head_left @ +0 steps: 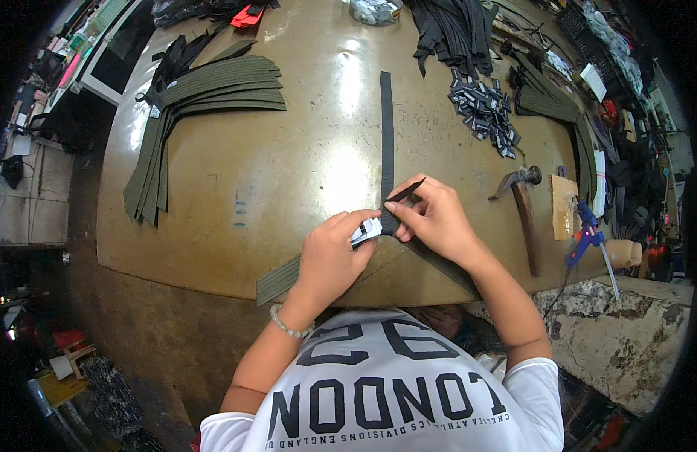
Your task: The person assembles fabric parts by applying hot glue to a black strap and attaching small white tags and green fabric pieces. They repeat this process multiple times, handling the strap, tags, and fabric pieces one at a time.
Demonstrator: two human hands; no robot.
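Note:
Near the table's front edge my two hands meet over webbing straps. Closed, my left hand [327, 252] grips a small white-and-black piece [366, 232]; its exact kind is unclear. My right hand [439, 218], also closed, pinches a thin black strip [406, 190] whose tip sticks out to the upper right. From between the hands a dark flat strap [387, 128] runs straight away across the table. An olive strap end [277, 280] shows beyond my left wrist, and a dark olive strap [446, 267] passes under my right forearm. My fingers hide where these pieces join.
Olive straps [220, 87] lie bundled at the far left. Far right are black straps [457, 34], a pile of small dark buckle-like pieces [484, 109] and more olive straps [552, 105]. A hammer [525, 215], brown cardboard [564, 207] and a blue glue gun [587, 239] lie right of me.

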